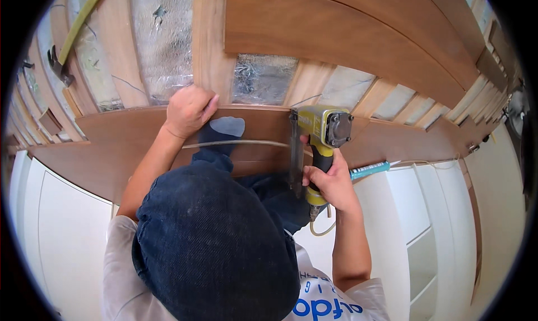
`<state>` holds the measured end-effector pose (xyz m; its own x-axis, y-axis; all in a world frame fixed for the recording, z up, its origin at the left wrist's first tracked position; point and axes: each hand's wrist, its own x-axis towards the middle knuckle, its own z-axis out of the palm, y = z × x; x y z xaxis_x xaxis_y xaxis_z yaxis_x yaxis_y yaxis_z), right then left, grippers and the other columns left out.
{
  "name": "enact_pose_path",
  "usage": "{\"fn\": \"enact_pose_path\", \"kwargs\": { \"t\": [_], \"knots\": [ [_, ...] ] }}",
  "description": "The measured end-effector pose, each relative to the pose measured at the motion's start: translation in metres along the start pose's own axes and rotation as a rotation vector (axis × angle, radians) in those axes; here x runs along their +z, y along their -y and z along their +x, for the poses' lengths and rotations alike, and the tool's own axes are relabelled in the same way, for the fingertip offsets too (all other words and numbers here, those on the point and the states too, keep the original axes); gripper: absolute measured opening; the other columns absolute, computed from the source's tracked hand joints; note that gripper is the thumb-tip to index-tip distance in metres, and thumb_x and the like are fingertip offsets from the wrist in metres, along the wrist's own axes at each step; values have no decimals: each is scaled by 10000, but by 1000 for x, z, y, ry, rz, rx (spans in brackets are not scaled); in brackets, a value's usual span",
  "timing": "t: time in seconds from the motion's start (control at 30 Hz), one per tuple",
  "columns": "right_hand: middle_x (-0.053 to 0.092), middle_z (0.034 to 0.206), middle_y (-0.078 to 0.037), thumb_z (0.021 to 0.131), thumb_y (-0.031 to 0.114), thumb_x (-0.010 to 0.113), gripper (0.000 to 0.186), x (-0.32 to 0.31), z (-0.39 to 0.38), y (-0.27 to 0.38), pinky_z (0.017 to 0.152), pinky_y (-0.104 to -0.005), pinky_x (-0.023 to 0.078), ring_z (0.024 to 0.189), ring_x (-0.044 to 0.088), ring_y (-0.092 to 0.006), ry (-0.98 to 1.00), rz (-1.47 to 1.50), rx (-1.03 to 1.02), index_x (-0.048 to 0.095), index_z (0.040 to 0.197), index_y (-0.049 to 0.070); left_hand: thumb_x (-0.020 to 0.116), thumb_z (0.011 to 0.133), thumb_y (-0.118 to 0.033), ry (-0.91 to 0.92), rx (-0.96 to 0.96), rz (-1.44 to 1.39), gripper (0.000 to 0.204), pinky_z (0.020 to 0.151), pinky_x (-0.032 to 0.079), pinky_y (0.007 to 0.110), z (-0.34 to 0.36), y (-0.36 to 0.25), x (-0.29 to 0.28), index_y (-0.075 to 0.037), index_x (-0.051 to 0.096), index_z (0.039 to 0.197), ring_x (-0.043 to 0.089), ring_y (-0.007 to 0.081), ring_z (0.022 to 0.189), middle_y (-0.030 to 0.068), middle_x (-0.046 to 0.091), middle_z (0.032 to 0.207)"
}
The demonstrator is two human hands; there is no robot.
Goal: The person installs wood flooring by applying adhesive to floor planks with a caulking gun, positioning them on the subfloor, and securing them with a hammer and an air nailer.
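My right hand [329, 182] is wrapped around the dark grip of a yellow pneumatic nail gun [312, 123]. Its dark magazine runs along the left side, and its head sits over the far edge of a brown floorboard [260, 114]. An air fitting shows at its base, with a pale hose [322, 233] looping below. To the left, my left hand [190, 109] is closed at the same board's far edge, the thumb pointing right; its curled fingertips are partly hidden. Between my arms rises my bent knee in dark denim, with my foot on the laid boards.
Beyond the board, wooden joists [210, 52] alternate with silvery foil insulation [162, 40]. Loose brown boards [336, 35] lie across them at upper right. A hammer [63, 63] rests at upper left. A teal sealant tube [370, 169] lies right of my hand, near white panels [412, 197].
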<state>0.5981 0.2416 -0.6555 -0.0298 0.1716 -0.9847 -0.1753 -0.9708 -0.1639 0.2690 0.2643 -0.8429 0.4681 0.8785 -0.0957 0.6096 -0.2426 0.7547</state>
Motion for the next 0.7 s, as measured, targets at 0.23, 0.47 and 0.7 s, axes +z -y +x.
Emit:
{"fn": "enact_pose_path", "kwargs": {
  "t": [0.23, 0.47, 0.7],
  "knots": [
    [655, 1019, -54, 948, -95, 631, 471, -5, -1, -23, 703, -284, 541, 748, 611, -106, -10, -83, 31, 534, 1385, 52, 795, 881, -119, 44, 26, 60, 122, 608, 481, 398, 0, 0, 4, -96, 678, 853, 599, 274, 657, 71, 581, 715],
    [661, 961, -37, 944, -77, 665, 442, -28, 0, -30, 694, -294, 554, 748, 634, -104, -62, -132, 39, 549, 1351, 50, 789, 897, -119, 24, 45, 108, 107, 600, 468, 394, 1, -2, 4, -91, 686, 894, 589, 269, 651, 68, 569, 708],
    [664, 965, -35, 944, -77, 661, 458, -47, 0, -22, 697, -294, 555, 741, 634, -108, -57, -143, 30, 559, 1374, 40, 793, 889, -109, 27, 28, 103, 108, 597, 472, 402, 1, -3, 5, -84, 687, 894, 594, 276, 650, 70, 588, 715]
  ]
}}
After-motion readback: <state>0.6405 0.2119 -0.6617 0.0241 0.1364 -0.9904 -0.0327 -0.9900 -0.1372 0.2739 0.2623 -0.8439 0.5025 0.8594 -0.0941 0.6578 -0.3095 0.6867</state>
